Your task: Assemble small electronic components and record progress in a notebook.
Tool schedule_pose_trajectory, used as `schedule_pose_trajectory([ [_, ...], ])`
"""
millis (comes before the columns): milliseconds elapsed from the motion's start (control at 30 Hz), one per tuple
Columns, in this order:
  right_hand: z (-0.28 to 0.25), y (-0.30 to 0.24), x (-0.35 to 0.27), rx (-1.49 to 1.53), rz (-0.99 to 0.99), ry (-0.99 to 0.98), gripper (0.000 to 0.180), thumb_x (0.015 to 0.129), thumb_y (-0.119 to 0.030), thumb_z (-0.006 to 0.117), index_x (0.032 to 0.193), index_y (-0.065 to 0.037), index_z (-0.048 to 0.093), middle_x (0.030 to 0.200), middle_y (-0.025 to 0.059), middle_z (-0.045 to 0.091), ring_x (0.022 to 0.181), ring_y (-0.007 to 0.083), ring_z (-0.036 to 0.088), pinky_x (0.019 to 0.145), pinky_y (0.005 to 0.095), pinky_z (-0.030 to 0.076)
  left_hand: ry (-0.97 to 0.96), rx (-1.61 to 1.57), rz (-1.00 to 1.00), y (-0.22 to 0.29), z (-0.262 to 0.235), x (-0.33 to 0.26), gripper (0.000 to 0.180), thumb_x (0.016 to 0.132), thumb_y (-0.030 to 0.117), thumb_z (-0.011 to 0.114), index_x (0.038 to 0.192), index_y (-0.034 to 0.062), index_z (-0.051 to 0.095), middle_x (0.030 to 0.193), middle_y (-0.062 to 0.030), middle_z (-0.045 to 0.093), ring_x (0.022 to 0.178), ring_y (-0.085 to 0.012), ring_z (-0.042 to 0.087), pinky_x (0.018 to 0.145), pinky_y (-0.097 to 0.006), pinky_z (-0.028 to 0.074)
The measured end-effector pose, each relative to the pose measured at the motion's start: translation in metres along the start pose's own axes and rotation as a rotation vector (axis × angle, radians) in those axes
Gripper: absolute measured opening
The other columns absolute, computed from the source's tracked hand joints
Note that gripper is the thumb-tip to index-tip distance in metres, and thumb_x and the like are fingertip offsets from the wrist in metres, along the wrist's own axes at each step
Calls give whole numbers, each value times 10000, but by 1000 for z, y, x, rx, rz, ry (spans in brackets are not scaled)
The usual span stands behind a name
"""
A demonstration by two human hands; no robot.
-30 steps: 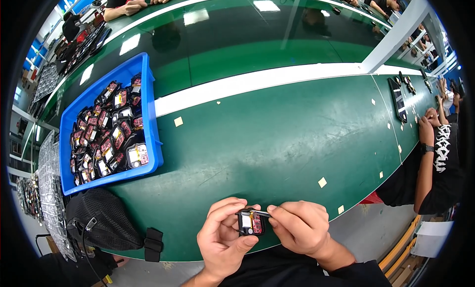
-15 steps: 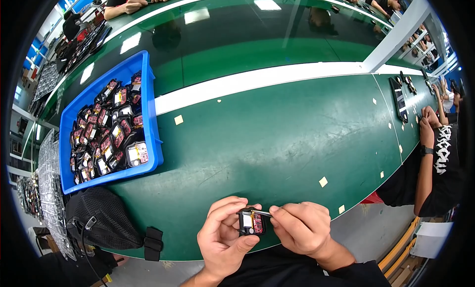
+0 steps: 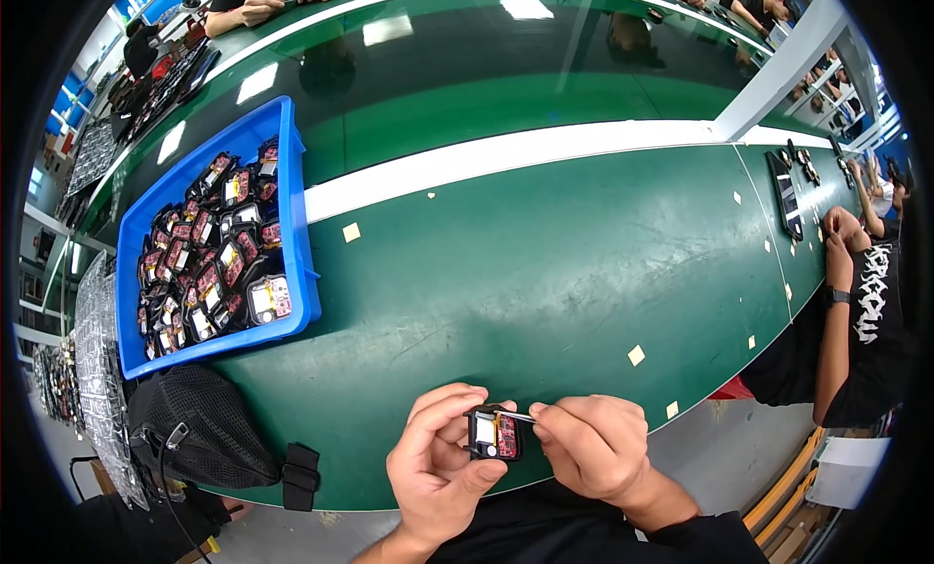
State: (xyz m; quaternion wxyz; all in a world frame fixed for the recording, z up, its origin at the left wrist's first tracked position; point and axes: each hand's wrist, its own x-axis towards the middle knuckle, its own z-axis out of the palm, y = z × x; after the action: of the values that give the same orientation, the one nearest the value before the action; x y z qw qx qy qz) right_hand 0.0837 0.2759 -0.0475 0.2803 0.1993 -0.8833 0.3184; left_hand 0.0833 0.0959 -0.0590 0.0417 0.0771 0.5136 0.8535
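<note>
Green workbench [image 3: 545, 272] with a white stripe across, small tan squares of tape scattered on it. Blue bin [image 3: 209, 238] far left — loaded with small black modules [image 3: 209, 262] showing red boards and white cells, piled loosely, none sorted. Black mesh bag [image 3: 199, 428] at the near-left edge, just below the bin. Flat dark trays [image 3: 788, 189] far right, beside a co-worker's arm [image 3: 837, 311].

Small black module [image 3: 494, 434] up off the bench at the near edge, between both hands. Left hand [image 3: 443, 467] closed around it, thumb and fingers clamping the sides, open face up. Right hand [image 3: 593, 447] pinched shut on a thin tool [image 3: 516, 416] — tip touching the module's top right corner.

Step in hand, by the look of it: fine work on the board or a connector inside the module. Next move calls for a steady left grip and small, light tip motion; slip risk on the red board. Exact contact point too small to tell.
</note>
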Motion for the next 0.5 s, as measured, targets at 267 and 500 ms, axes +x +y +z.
schedule_pose_trajectory([
  [267, 2, 0, 1, 15, 22, -27, 193, 773, -39, 794, 956, -28, 736, 795, 26, 645, 577, 133, 603, 494, 266, 482, 19, 6, -26, 1, 0, 0, 589, 861, 85, 825, 1340, -82, 526, 1351, -187, 496, 1219, -345, 634, 979, -379, 573],
  [500, -2, 0, 9, 133, 91, -104, 165, 788, -16, 771, 948, -27, 734, 807, 43, 659, 576, 147, 621, 491, 265, 480, 5, -47, -36, 1, -3, 0, 580, 853, 46, 821, 1336, -58, 516, 1377, -202, 515, 1248, -328, 615, 1004, -386, 558],
])
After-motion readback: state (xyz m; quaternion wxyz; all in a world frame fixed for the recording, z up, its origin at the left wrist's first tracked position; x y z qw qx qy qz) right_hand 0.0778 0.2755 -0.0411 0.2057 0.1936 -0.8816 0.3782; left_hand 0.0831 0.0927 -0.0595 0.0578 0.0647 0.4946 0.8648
